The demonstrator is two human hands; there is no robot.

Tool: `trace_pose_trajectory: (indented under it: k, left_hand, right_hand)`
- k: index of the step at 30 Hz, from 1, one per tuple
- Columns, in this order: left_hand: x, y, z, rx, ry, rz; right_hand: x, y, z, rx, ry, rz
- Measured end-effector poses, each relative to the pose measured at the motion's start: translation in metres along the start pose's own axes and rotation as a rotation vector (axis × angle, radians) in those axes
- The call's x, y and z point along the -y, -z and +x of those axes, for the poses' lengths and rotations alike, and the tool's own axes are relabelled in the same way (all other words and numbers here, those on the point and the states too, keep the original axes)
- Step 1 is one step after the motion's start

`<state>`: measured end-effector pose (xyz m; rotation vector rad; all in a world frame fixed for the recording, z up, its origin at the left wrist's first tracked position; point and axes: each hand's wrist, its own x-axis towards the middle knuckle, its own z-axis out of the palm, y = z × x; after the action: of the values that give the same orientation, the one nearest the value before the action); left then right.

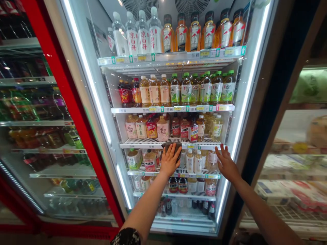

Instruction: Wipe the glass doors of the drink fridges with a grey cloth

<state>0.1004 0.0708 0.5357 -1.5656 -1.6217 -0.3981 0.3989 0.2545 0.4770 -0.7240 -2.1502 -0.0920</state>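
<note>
A dark grey cloth (176,147) lies under my left hand (170,159), which presses it at the front edge of the third shelf (138,146) of a lit drinks cooler. The fingers of that hand are spread over the cloth. To the right, my right hand (227,164) has its fingers apart and holds nothing, near the right end of the same shelf edge. Behind the cloth stand tea bottles, among them a pink-labelled bottle (162,128). Below the hands, white-labelled bottles (198,162) stand on the fourth shelf.
Green-capped bottles (186,88) line the second shelf, with clear bottles (154,32) and amber bottles (195,32) on the top one. A red-framed cooler (65,115) is at the left. Packaged goods (283,195) fill blurred shelves at the right.
</note>
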Motion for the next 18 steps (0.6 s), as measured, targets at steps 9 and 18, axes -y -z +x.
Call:
trace_pose_trajectory:
  k: [9,18]
  left_hand:
    - [0.043,0.025,0.031,-0.070,0.172,0.019]
    - [0.062,0.036,0.025,0.030,-0.108,0.038]
  right_hand:
    - [0.041,0.011,0.005,-0.072,-0.070,0.008]
    - [0.127,-0.007,0.047,0.035,0.277,0.019]
